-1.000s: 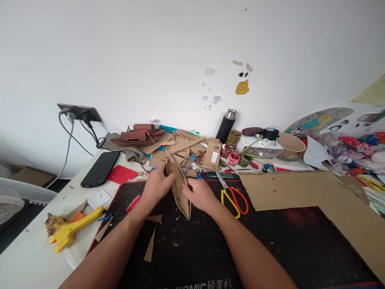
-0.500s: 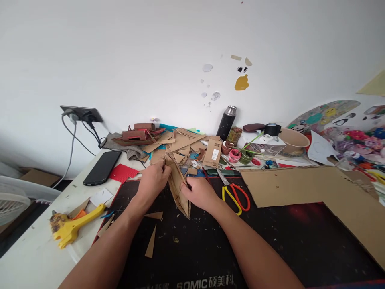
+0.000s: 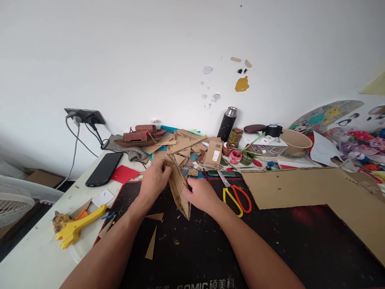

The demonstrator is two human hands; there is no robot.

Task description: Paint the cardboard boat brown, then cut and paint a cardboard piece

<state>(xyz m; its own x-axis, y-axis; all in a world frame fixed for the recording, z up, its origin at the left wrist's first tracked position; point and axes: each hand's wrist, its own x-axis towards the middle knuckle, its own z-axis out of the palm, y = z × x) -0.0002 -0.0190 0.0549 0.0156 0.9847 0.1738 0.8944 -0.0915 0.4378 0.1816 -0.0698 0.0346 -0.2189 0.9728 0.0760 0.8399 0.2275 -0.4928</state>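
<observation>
A long, narrow cardboard boat hull [image 3: 178, 188] with raised sides and a pointed near end is held over the black desk mat [image 3: 192, 249]. At its far left side, my left hand [image 3: 155, 176] pinches the edge between thumb and fingers. My right hand [image 3: 200, 192] grips the right wall, its thumb inside the hull and its other fingers partly hidden behind. Scissors [image 3: 236, 196] with one yellow and one red handle lie right of my right hand. Two thin cardboard triangles lie on the mat, one being this upright offcut [image 3: 151, 244].
A yellow glue gun [image 3: 75, 229] and a black phone [image 3: 104, 169] lie on the left. Behind the hull are cardboard scraps [image 3: 183, 142], a brown model boat [image 3: 138, 136], paint jars [image 3: 235, 156] and a black flask [image 3: 227, 123]. An L-shaped cardboard sheet [image 3: 288, 186] covers the right.
Both hands keep their hold on the cardboard hull with hardly any movement. The whole view has shifted very slightly.
</observation>
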